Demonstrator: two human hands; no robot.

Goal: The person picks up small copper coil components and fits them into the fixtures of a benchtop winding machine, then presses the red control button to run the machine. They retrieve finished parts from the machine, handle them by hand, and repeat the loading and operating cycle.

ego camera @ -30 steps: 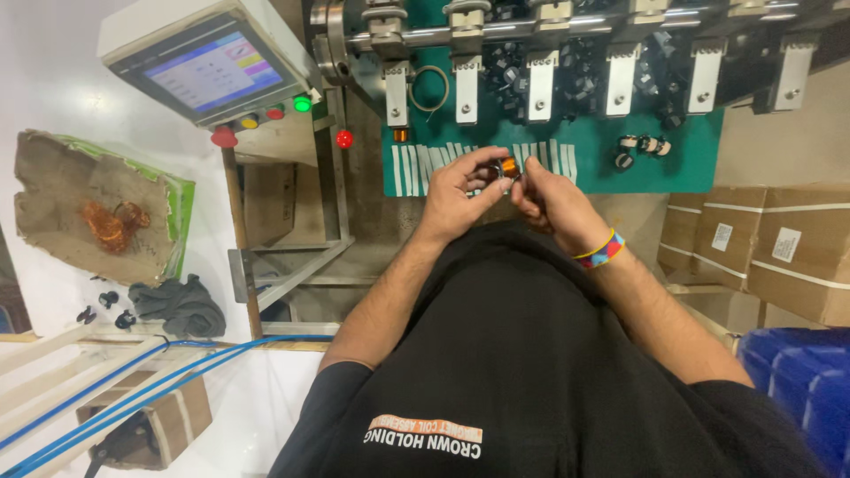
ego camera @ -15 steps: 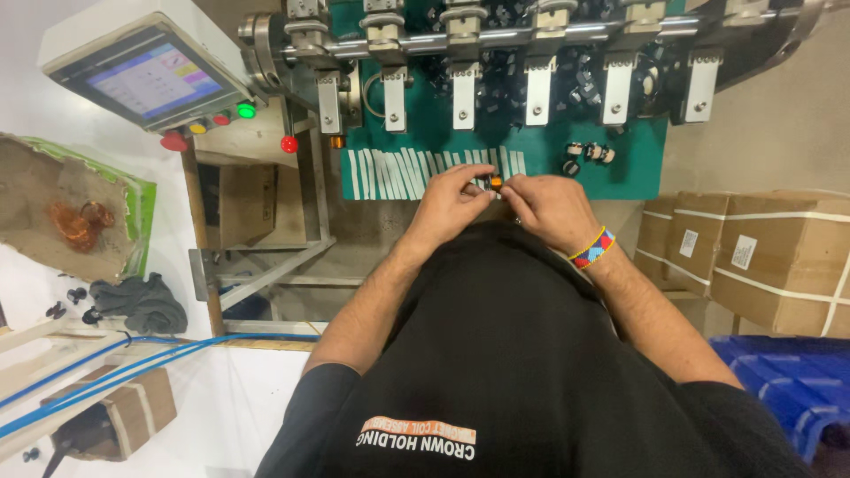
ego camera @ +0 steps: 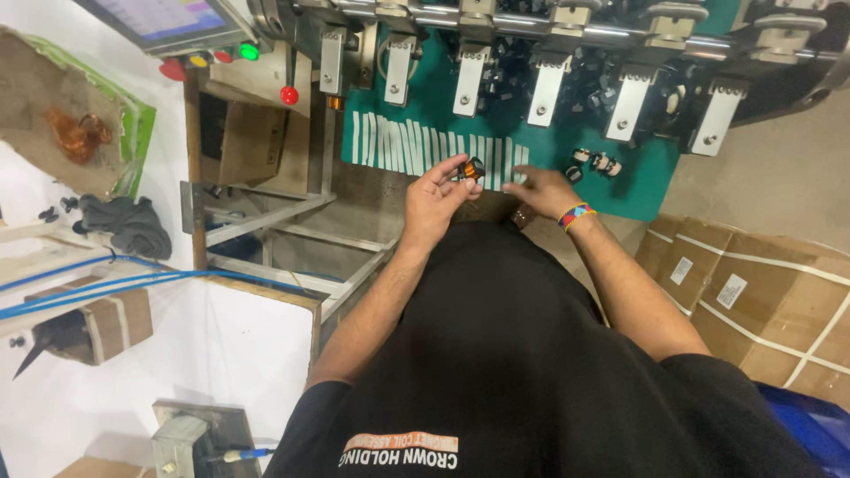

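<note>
Pinching a small black and orange coil part (ego camera: 471, 168) between thumb and fingertips, left hand (ego camera: 436, 196) raised just off the green mat (ego camera: 443, 106), clamped on that part and nothing else. Right hand (ego camera: 537, 189) sitting close beside it, a little apart, palm down and fingers spread flat on the mat's near edge, not gripping anything as far as can be seen; striped wristband (ego camera: 575, 214) on that wrist. Just past the right hand's fingertips, a little cluster of similar small black parts (ego camera: 595, 162) lying loose on the mat. Under and beyond both hands, a row of white strips (ego camera: 416, 144) laid side by side across the mat. Farther out above the hands, a line of metal clamp arms (ego camera: 547, 87) hanging off a shaft on the machine. Off to the left of the left hand, a control panel with red, yellow and green buttons (ego camera: 212, 58), a red knob (ego camera: 289, 95), some blue cables (ego camera: 106, 285) and a grey rag (ego camera: 128, 225). To the right of the right arm, strapped cardboard boxes (ego camera: 761, 292) stacked up. Black shirt filling the bottom of the view.
</note>
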